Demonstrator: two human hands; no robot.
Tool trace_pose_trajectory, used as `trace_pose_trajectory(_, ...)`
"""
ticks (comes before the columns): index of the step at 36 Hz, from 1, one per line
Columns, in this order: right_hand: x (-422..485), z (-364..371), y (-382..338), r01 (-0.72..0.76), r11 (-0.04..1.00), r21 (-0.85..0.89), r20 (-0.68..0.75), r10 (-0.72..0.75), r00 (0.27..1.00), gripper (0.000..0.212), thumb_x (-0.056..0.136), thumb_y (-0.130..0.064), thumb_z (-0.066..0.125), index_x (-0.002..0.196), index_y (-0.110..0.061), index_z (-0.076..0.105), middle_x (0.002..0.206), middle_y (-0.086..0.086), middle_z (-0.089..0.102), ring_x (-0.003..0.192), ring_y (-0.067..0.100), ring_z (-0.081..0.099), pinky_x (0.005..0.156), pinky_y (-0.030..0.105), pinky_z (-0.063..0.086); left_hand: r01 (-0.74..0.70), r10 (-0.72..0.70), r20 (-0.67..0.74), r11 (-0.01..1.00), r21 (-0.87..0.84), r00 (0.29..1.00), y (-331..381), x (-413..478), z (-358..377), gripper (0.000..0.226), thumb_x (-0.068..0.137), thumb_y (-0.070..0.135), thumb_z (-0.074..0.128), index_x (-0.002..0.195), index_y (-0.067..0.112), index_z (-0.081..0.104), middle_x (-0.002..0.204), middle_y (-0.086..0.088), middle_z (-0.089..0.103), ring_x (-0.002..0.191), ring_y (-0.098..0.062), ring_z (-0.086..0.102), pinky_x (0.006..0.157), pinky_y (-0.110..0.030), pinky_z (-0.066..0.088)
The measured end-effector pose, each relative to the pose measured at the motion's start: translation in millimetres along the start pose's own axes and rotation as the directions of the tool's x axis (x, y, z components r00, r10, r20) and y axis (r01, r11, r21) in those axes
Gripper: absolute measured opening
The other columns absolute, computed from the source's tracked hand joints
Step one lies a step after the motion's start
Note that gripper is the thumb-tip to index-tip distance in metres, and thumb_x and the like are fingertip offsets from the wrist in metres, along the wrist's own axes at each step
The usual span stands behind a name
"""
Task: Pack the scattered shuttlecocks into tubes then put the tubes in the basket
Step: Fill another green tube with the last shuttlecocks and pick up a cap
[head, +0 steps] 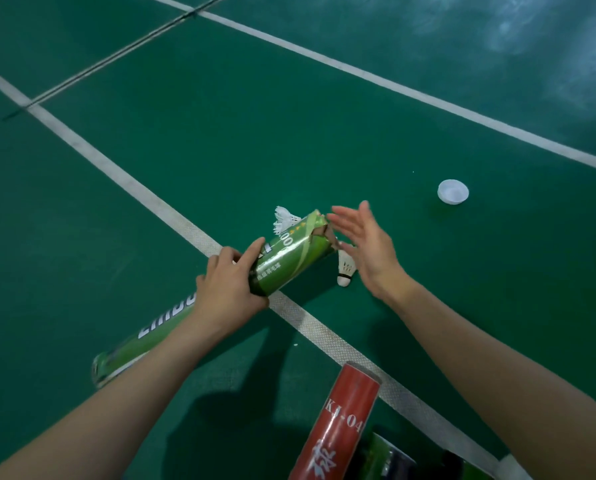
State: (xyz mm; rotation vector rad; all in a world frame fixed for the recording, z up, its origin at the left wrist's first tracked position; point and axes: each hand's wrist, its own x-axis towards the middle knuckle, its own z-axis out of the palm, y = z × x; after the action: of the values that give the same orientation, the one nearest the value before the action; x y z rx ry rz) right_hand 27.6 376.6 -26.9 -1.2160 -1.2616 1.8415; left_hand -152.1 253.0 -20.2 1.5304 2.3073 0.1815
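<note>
Head view: left hand (227, 289) grips green tube (291, 258) mid-length, across white line (116, 174). Torn mouth just beside right hand (366, 244), whose fingers are straight and hold nothing. Shuttlecock (345, 270) lies on floor (220, 133) under the mouth; another (284, 218) behind its rim. Cap (453, 192) well apart, right. Red tube (338, 424) at bottom edge.

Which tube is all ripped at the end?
The green tube the left hand grips: its far end is torn and ragged. The red tube has a round, whole end.

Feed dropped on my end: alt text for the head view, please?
A person's left grip holds a green shuttlecock tube with a torn mouth; the open right grip hovers beside that mouth. Two shuttlecocks and a white cap lie on the green court floor.
</note>
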Motion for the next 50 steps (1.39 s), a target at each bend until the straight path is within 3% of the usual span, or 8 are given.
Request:
trace_pose_trajectory(5, 41, -33, 41, -0.107, 0.723, -0.683, -0.176, -0.021, 0.984, 0.064, 0.095, -0.030, 0.055, 0.150, -0.020, 0.023, 0.154, 0.005, 0.026, 0.144, 0.025, 0.014, 0.114, 0.042, 0.019, 0.068, -0.068, 0.003, 0.998, 0.004, 0.998, 1, 1, -4, 0.097, 0.073, 0.031, 0.071, 0.149, 0.041, 0.012, 0.115, -0.002, 0.034, 0.112, -0.024, 0.034, 0.093, -0.042, 0.038)
trace_pose_trajectory(10, 47, -30, 68, -0.149, 0.486, -0.861, -0.116, 0.098, 0.988, 0.088, 0.089, -0.031, 0.064, 0.153, -0.020, 0.004, 0.160, 0.002, 0.014, 0.147, 0.026, -0.002, 0.117, 0.052, 0.009, 0.067, -0.068, 0.040, 0.997, 0.032, 0.997, 1, -1, -2, 0.096, 0.075, 0.030, 0.070, 0.150, 0.040, 0.011, 0.117, -0.004, 0.034, 0.111, -0.024, 0.034, 0.092, -0.041, 0.038)
trace_pose_trajectory(18, 36, -34, 82, -0.092, 0.292, -0.952, -0.092, 0.013, 0.996, 0.048, 0.093, -0.026, 0.058, 0.134, -0.013, 0.038, 0.130, 0.011, 0.054, 0.123, 0.030, 0.044, 0.108, 0.047, 0.029, 0.027, -0.049, 0.126, 0.985, 0.172, 0.991, 7, -3, 3, 0.098, 0.077, 0.029, 0.067, 0.150, 0.036, 0.002, 0.125, -0.005, 0.035, 0.116, -0.026, 0.035, 0.094, -0.045, 0.040)
trace_pose_trajectory(25, 27, -46, 80, -0.171, 0.627, -0.760, -0.162, 0.072, 0.984, 0.024, 0.095, -0.020, 0.055, 0.116, -0.009, 0.053, 0.112, 0.011, 0.058, 0.085, 0.023, 0.054, 0.070, 0.032, 0.043, 0.038, -0.044, 0.097, 0.997, 0.062, 0.994, 14, -1, 9, 0.075, 0.070, 0.027, 0.072, 0.127, 0.013, 0.026, 0.120, -0.006, 0.047, 0.105, -0.025, 0.042, 0.083, -0.042, 0.044)
trace_pose_trajectory(31, 20, -64, 82, -0.193, 0.540, -0.819, -0.182, 0.076, 0.980, 0.025, 0.097, -0.022, 0.049, 0.117, -0.006, 0.054, 0.122, 0.018, 0.046, 0.112, 0.032, 0.046, 0.093, 0.036, 0.039, -0.013, 0.004, 0.117, 0.997, 0.080, 0.993, 21, 1, 14, 0.067, 0.064, 0.031, 0.077, 0.111, 0.018, 0.032, 0.109, -0.003, 0.047, 0.098, -0.022, 0.041, 0.080, -0.040, 0.045)
trace_pose_trajectory(34, 17, -67, 71, -0.173, 0.683, -0.709, -0.256, -0.020, 0.967, 0.022, 0.096, -0.019, 0.049, 0.112, -0.006, 0.055, 0.129, 0.014, 0.040, 0.125, 0.030, 0.032, 0.104, 0.034, 0.028, -0.051, 0.038, 0.135, 0.994, 0.093, 0.990, 23, 1, 15, 0.072, 0.064, 0.033, 0.077, 0.119, 0.019, 0.033, 0.115, -0.002, 0.045, 0.104, -0.023, 0.044, 0.081, -0.039, 0.045)
trace_pose_trajectory(39, 13, -70, 32, 0.015, 0.931, -0.364, -0.364, -0.157, 0.918, 0.015, 0.093, -0.011, 0.046, 0.081, -0.016, 0.051, 0.123, 0.006, 0.050, 0.101, 0.013, 0.048, 0.082, 0.024, 0.038, -0.083, 0.074, 0.127, 0.994, 0.066, 0.989, 24, 1, 17, 0.072, 0.063, 0.038, 0.077, 0.120, 0.020, 0.038, 0.116, 0.000, 0.043, 0.102, -0.022, 0.048, 0.077, -0.036, 0.046)
trace_pose_trajectory(50, 5, -78, -6, 0.255, 0.957, -0.140, -0.583, -0.287, 0.760, 0.019, 0.096, -0.014, 0.042, 0.080, -0.024, 0.045, 0.110, -0.004, 0.059, 0.083, -0.001, 0.055, 0.072, 0.018, 0.043, -0.062, 0.081, 0.148, 0.990, -0.125, 0.986, 31, 4, 10, 0.074, 0.061, 0.035, 0.078, 0.124, 0.023, 0.042, 0.114, 0.006, 0.047, 0.098, -0.018, 0.051, 0.081, -0.039, 0.049)
